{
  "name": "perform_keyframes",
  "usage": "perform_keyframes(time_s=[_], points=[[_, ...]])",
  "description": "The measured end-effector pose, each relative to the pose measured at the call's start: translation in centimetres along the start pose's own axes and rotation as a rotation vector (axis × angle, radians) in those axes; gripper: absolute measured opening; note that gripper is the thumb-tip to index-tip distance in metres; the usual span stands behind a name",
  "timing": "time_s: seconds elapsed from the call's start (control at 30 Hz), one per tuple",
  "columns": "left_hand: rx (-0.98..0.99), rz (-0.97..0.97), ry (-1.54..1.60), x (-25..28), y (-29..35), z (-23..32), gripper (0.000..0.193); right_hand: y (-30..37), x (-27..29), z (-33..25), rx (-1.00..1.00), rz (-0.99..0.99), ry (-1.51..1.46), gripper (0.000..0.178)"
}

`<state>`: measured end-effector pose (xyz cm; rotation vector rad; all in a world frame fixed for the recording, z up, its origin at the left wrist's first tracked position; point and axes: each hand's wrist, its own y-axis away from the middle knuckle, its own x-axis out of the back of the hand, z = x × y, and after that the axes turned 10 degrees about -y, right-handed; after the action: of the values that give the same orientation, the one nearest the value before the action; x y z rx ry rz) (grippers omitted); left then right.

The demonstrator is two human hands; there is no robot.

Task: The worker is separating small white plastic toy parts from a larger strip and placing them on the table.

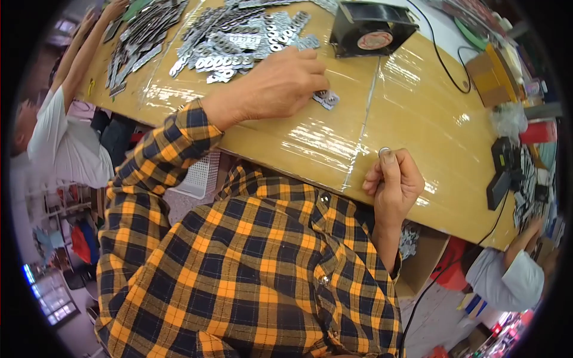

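My left hand (277, 83) reaches over the table with its fingers curled down and closed on a short silver metal strip (328, 100). The strip has round parts along it, and its far end is hidden under the fingers. Lower on the right, by the table's near edge, my right hand (395, 182) is closed in a pinch. A small round silver piece (385, 151) shows between its thumb and forefinger. Just beyond my left hand lies a heap of silver strips with round holes (245, 42).
A black fan (373, 30) stands at the far edge, its cable trailing right. Darker metal strips (143, 42) are piled at the left. A cardboard box (492, 74) and black devices (501, 173) line the right side. Other people sit at left (71, 137) and right (507, 277).
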<state>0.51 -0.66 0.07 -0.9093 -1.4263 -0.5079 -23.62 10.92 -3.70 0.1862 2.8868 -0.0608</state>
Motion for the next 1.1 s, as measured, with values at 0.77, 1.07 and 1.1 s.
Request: perform_keyframes(time_s=[0.77, 1.07, 1.1], points=[[0.351, -0.317, 1.489, -0.4, -2.0, 0.0, 0.017, -6.6, -1.2, -3.6, -0.319, -0.280, 0.121, 0.026], [0.352, -0.207, 1.420, -1.2, -2.2, -0.1, 0.010, -8.1, -0.8, -4.4, -0.275, -0.392, 0.258, 0.025], [0.371, -0.218, 1.461, -1.0, -2.3, -0.1, 0.010, -8.1, -0.5, -4.5, -0.298, -0.388, 0.243, 0.024]])
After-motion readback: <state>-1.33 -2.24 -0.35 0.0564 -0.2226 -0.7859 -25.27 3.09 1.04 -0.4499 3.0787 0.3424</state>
